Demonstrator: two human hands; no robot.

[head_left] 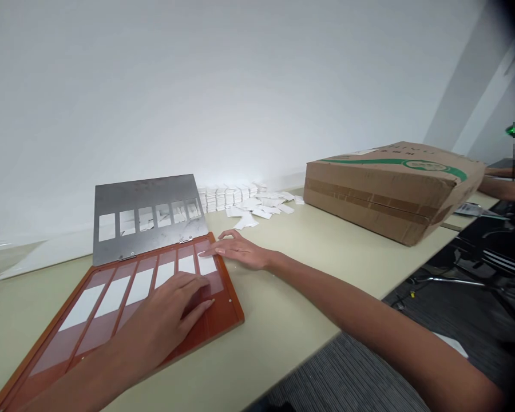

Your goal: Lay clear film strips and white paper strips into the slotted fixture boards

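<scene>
Your left hand [163, 312] and right hand [240, 250] lie open on the orange frame [227, 309], fingers holding nothing; paper slips [251, 207] at twelve o'clock, cardboard box [386, 191] at two.

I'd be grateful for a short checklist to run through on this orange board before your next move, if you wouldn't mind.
1. The metal plate folded back from the orange board at its hinges: ok.
2. The white strips present in all six slots: ok.
3. The strips seated flat: cannot tell.
4. The left hand and right hand both on the board: ok.
5. The loose white cards behind the plate neatly stacked: not ok, many lie scattered.
6. The cardboard box apart from the board: ok.
</scene>
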